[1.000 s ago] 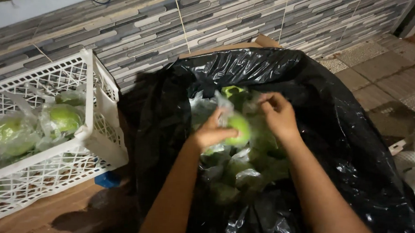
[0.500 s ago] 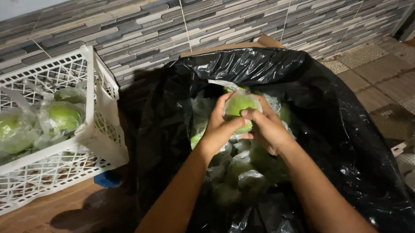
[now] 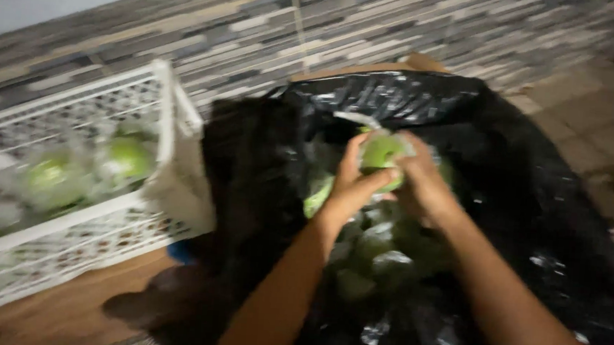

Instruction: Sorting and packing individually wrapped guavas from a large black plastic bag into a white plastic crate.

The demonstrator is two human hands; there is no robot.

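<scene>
Striped tile wall behind, black bag (image 3: 532, 207), left hand (image 3: 352, 186) and right hand (image 3: 423, 183), grip closed around bagged green fruit (image 3: 381, 152) between them

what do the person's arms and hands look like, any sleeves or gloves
Both forearms are bare up to the bottom edge of the picture, with no sleeves in view. The left hand and right hand wear no gloves; no ring, watch or bracelet can be seen, though the picture is blurred.

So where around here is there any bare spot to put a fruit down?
The white crate shows open room along its near side, in front of its two bagged fruits. A bare strip of wooden floor lies below the crate. The black bag is crowded with wrapped fruit under both hands.
</scene>
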